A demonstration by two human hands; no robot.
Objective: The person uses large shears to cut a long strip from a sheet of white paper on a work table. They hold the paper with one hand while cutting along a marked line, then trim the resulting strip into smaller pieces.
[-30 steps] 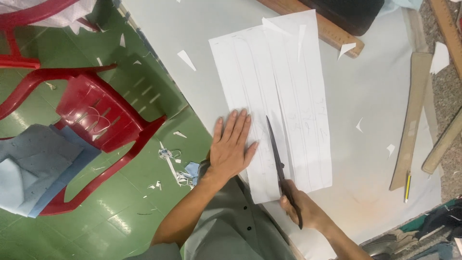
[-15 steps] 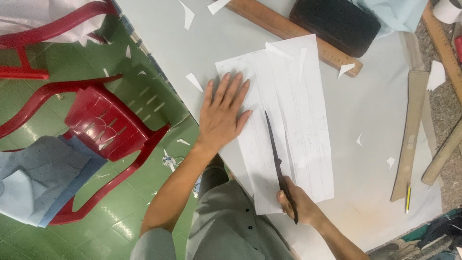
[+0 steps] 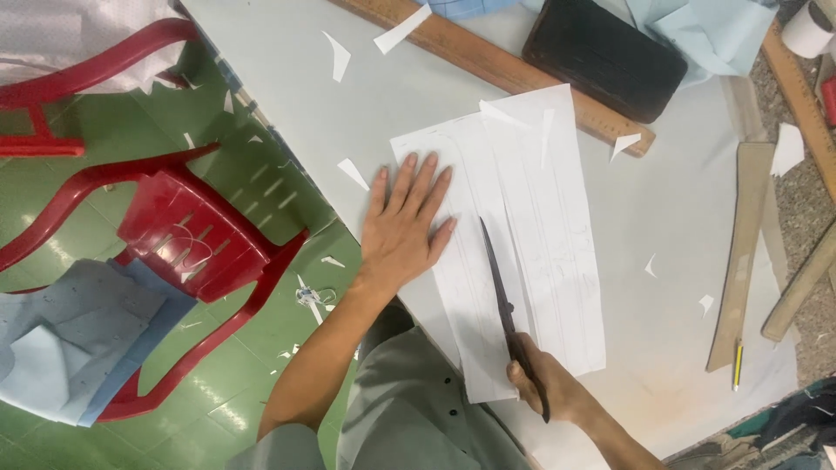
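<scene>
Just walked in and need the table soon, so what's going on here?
A person is cutting a large white paper sheet on the grey table. The right hand holds dark scissors, blades lying lengthwise along a cut in the sheet. The left hand lies flat, pinning the sheet's left part. Paper scraps, a wooden ruler and a black block lie around; a red chair stands beside.

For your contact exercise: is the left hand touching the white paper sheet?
Touching. The head view shows the left hand lying flat, palm and fingers pressed on the paper sheet, no gap visible.
</scene>
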